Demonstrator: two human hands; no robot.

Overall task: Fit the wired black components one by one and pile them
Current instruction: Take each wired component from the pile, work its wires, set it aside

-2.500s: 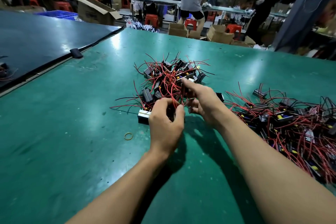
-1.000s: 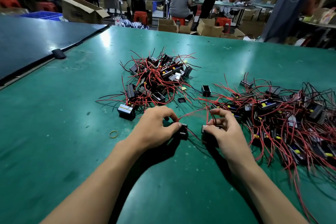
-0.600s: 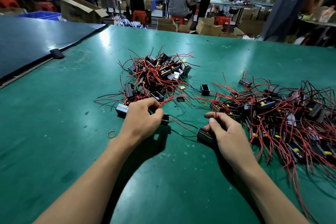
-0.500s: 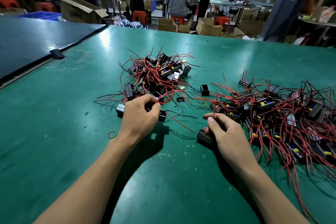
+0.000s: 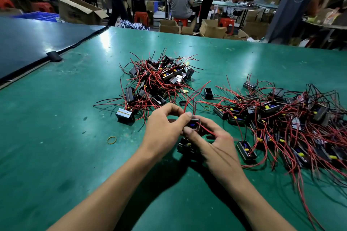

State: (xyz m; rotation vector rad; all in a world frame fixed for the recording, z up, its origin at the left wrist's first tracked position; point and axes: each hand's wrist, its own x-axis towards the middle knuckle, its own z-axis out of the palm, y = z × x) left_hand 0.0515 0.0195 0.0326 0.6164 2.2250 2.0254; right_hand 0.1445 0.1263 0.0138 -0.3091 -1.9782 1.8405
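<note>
Pinching one black component (image 5: 194, 124) between left hand (image 5: 165, 127) and right hand (image 5: 212, 142). Likely light and rigid, with floppy red wires (image 5: 189, 99). Best gripped by its body, never the wires.

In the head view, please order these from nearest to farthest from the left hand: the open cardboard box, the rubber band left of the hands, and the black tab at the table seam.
1. rubber band: just to the left of the left hand.
2. black tab: farther away, at the far left.
3. open cardboard box: beyond the table edge, at the left rear.
</note>
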